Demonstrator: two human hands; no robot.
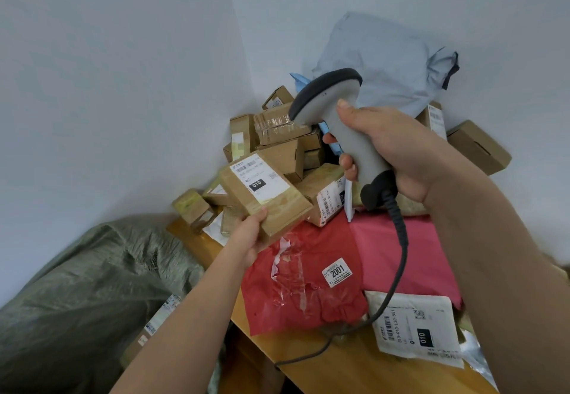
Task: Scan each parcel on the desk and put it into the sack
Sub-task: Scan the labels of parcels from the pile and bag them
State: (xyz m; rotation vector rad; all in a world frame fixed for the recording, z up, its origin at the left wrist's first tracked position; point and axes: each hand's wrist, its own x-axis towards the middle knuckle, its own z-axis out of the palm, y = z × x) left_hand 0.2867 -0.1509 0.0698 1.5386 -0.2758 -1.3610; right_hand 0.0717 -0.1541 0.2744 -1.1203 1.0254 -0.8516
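Observation:
My left hand grips a flat brown cardboard parcel by its near end, holding it above the desk's left edge with its white label facing up. My right hand grips a grey handheld barcode scanner; its dark head is raised above the parcel and to its right. The scanner's black cable hangs down across the desk. A green woven sack lies at the lower left beside the desk, with a labelled box showing in it.
A heap of brown boxes fills the desk's far corner against the white walls. A red bag, a pink bag, a white labelled mailer and a large grey-blue bag lie on the wooden desk.

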